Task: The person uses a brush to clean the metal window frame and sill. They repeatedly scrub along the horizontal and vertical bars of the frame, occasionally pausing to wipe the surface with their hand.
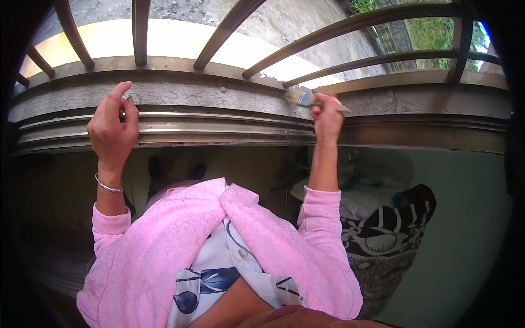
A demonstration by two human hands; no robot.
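My right hand (328,117) grips a flat paintbrush (305,99) by its handle. The brush's pale bristles, slightly blurred, lie at the rough window sill (176,92), close to the foot of the metal bars. My left hand (112,123) is raised over the left part of the metal sliding-window track (213,129), its fingers bent and the index finger partly extended; nothing shows in it. Whether it touches the track or sill, I cannot tell. A bangle circles the left wrist.
Dark metal window bars (140,33) rise beyond the sill, with a bright ledge and concrete ground outside. On the right, a window pane (463,213) stands behind the track. Patterned black-and-white fabric (381,238) is visible at the lower right.
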